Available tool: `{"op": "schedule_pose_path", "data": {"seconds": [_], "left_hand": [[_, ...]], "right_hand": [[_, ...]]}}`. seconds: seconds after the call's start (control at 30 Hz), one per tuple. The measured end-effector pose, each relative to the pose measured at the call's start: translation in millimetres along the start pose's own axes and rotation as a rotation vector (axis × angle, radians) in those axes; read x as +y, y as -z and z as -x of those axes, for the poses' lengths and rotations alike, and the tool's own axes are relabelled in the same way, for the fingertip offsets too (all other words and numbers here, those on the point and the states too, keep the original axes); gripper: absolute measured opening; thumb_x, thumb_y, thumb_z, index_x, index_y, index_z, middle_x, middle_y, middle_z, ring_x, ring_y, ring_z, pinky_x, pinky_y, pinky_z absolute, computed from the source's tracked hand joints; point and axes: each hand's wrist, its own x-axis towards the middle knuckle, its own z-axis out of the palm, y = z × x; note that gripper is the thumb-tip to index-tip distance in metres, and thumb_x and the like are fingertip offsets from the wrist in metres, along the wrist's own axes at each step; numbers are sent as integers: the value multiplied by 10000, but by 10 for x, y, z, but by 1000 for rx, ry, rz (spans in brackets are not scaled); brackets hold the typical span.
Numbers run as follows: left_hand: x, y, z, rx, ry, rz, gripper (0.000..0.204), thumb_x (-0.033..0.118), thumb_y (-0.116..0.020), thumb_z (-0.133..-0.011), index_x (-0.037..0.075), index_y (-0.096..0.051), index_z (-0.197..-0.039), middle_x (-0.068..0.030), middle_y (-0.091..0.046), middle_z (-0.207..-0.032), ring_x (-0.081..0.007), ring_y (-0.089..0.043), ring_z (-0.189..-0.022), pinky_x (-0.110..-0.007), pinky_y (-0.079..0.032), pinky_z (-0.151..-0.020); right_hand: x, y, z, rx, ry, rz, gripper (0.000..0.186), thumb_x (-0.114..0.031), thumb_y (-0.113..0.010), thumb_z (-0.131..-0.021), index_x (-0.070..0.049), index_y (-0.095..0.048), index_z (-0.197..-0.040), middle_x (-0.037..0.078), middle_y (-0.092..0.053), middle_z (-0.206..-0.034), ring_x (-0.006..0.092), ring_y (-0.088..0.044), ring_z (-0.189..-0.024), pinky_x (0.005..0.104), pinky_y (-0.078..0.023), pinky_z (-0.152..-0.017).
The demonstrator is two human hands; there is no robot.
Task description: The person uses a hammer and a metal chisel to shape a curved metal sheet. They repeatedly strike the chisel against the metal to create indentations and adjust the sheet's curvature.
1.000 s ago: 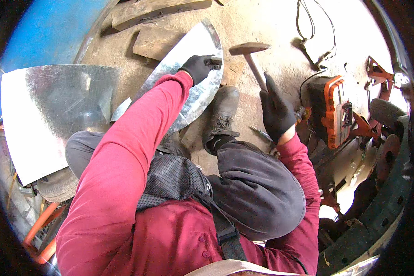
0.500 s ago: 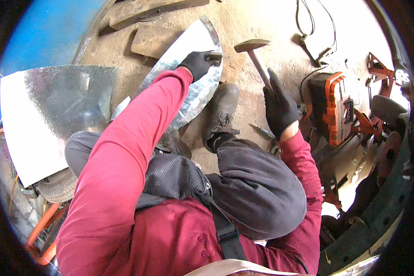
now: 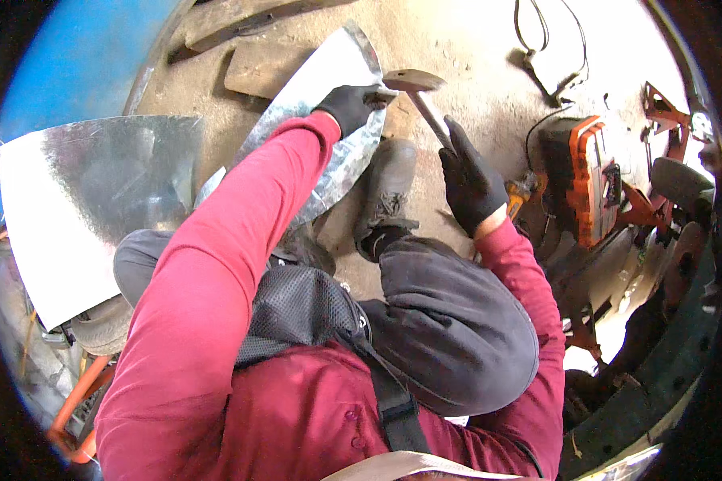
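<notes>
My gloved left hand [image 3: 346, 111] is closed at the right edge of a curved, shiny sheet of metal [image 3: 317, 76]. A short grey metal piece [image 3: 387, 91] sticks out from its fingers there; its exact kind is unclear. My gloved right hand [image 3: 472, 180] grips the handle of a hammer [image 3: 413, 79]. The hammer's head is just right of the grey piece, close to it or touching; I cannot tell which. Below the sheet's right edge is my boot [image 3: 391, 180].
A second metal sheet [image 3: 76, 192] leans at the left over a tyre [image 3: 104, 327]. Wooden blocks [image 3: 265, 70] lie beyond the held sheet. An orange and black toolbox [image 3: 590, 183] stands at right, beside a yellow power tool [image 3: 521, 192]. A cable [image 3: 544, 36] lies farther back.
My right hand has brought the hammer leftward, so its head is now beside the piece in my left hand. My left hand has shifted only slightly. The yellow tool has come into sight.
</notes>
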Motion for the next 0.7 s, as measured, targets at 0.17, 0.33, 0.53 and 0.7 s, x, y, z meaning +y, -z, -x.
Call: {"op": "schedule_pose_path", "data": {"seconds": [0.17,0.33,0.53,0.7], "left_hand": [[-157,-55,-55,-19,-164,-66,267,223,-646,-995,144,-757,-1224,-124,-772,-1129,-312,-739,-1059,-380,-571,-936],[-130,63,-28,0,-63,-44,261,228,-614,-1019,155,-765,-1220,-144,-766,-1139,-340,-735,-1045,-398,-573,-915],[-27,12,-54,-10,-52,-144,255,267,-630,-1017,151,-770,-1196,-146,-769,-1103,-344,-735,-1016,-431,-571,-890],[-356,321,109,25,71,-134,362,326,-661,-972,64,-753,-1204,-184,-774,-1030,-342,-748,-953,-441,-561,-860]], "right_hand": [[154,35,29,-205,-282,83,523,-178,-634,-1041,-188,-487,-1542,267,-730,-1071,438,-733,-933,489,-570,-754],[-40,122,-24,100,-100,-133,522,-98,-694,-1001,-99,-549,-1502,244,-730,-1207,370,-762,-1007,422,-596,-824],[277,-16,92,-219,-274,-12,527,-226,-661,-1030,-251,-511,-1534,242,-742,-1022,420,-736,-865,482,-575,-757],[732,-112,265,-212,-521,144,516,-253,-597,-1057,-274,-462,-1554,295,-694,-1098,464,-696,-958,526,-542,-764]]}}
